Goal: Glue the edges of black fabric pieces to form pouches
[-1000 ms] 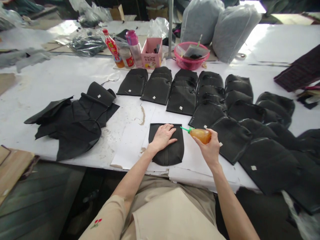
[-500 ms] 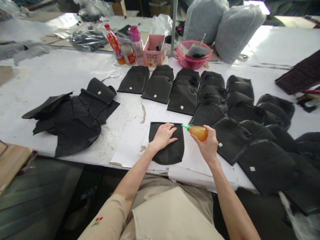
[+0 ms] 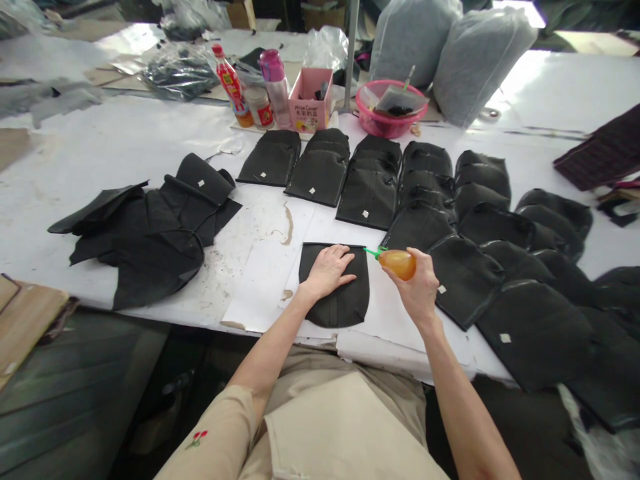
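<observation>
A black fabric piece [image 3: 345, 303] with a straight top edge and a rounded bottom lies flat on the white table [image 3: 250, 280] in front of me. My left hand [image 3: 330, 270] rests on it, palm down with the fingers spread. To its right, my right hand [image 3: 419, 280] grips a squeeze bottle [image 3: 397, 265] of amber liquid, tilted to the left. The bottle's green nozzle [image 3: 371, 253] points at the piece's top right corner; whether they touch is too small to tell.
Overlapping black pieces [image 3: 370, 193] spread across the back and right. A loose black heap [image 3: 155, 233] lies left. Behind stand a red-labelled bottle [image 3: 230, 83], a purple-capped bottle [image 3: 275, 90], a pink box [image 3: 310, 103], a pink basin [image 3: 387, 123] and a metal pole [image 3: 352, 53].
The view has shifted very slightly. Both hands, the squeeze bottle and the black piece keep the same places relative to one another.
</observation>
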A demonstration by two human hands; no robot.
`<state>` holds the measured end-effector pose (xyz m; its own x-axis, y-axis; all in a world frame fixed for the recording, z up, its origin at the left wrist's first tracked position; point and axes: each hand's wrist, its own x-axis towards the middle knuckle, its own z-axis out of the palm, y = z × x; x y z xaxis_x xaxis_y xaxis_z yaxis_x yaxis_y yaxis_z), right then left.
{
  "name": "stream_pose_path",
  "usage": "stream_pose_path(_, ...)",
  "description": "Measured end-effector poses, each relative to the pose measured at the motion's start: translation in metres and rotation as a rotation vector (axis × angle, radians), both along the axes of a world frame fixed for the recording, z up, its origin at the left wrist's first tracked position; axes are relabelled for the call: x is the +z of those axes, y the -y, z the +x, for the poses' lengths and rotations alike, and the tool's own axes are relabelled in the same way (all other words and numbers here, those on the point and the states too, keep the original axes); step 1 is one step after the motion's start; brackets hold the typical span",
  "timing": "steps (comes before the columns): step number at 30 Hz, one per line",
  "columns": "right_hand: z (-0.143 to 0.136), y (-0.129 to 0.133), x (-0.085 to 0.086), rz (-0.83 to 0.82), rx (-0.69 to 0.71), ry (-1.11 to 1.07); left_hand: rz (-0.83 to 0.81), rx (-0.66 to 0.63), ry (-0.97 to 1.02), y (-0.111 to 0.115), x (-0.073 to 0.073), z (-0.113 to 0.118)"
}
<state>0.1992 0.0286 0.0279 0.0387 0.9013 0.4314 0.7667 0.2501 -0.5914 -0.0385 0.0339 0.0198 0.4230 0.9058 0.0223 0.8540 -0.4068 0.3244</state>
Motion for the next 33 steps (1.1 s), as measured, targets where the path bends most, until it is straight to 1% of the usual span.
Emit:
stream_pose_path(7, 0.005, 0.008, 0.006, -0.018, 0.010, -0.004, -0.005, 0.002, 0.006, 0.000, -0.002, 0.000)
stream_pose_path(13, 0.000, -0.001, 0.004, -0.012, -0.011, -0.030, -0.012, 0.007, 0.004, 0.000, -0.001, 0.000)
stream_pose_path(16, 0.001, 0.000, 0.004, -0.029, -0.014, -0.042, -0.016, 0.006, 0.001, -0.001, 0.000, 0.001)
stream_pose_path(26, 0.005, 0.023, 0.013, -0.073, -0.007, -0.033, -0.001, 0.001, 0.007, 0.000, -0.001, -0.001)
stream_pose_path(33, 0.006, 0.038, 0.015, -0.098, -0.035, -0.024, -0.024, 0.007, 0.014, 0.000, 0.002, 0.000)
